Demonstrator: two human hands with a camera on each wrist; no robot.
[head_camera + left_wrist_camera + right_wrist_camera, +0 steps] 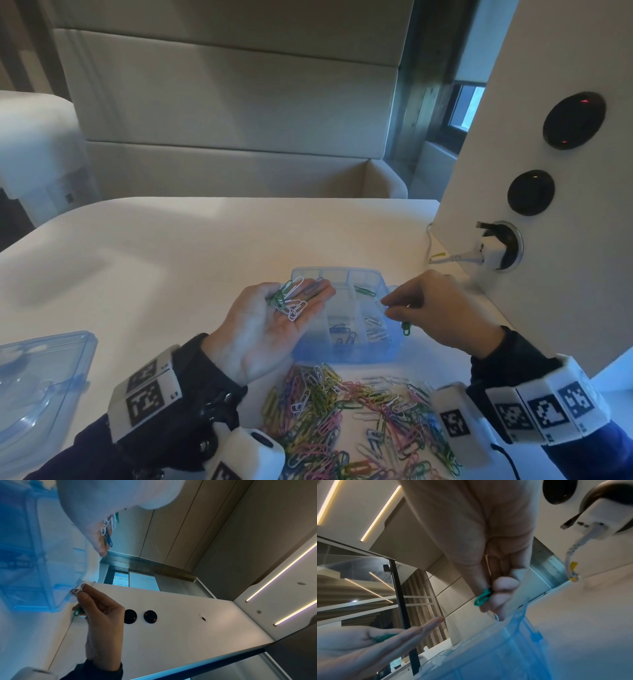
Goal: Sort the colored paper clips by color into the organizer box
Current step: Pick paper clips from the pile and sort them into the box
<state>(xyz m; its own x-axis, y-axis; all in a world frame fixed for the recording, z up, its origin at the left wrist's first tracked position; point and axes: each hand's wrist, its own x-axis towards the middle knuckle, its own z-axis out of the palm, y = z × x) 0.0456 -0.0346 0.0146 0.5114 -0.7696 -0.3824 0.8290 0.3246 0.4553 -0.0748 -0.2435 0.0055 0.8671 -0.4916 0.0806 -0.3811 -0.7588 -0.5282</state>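
Observation:
A blue see-through organizer box (pixel 342 354) stands open on the white table. Its compartments hold a green clip (pixel 364 291), blue clips (pixel 342 334) and white clips (pixel 375 329). My left hand (pixel 274 318) lies palm up over the box's left side, fingers straight, carrying several green, white and blue clips (pixel 291 299). My right hand (pixel 387 306) hovers over the box's right side. It pinches a white clip (pixel 78 588) at its fingertips and holds a green clip (pixel 406 329) under the curled fingers (pixel 505 582). A mixed pile of colored clips (pixel 342 421) lies in front of the box.
The box's blue lid (pixel 41 383) lies at the table's left front edge. A white wall panel (pixel 548 205) rises on the right, with a white plug (pixel 493 253) and cable (pixel 445 257) close behind my right hand. Bare table (pixel 171 257) stretches to the left and back.

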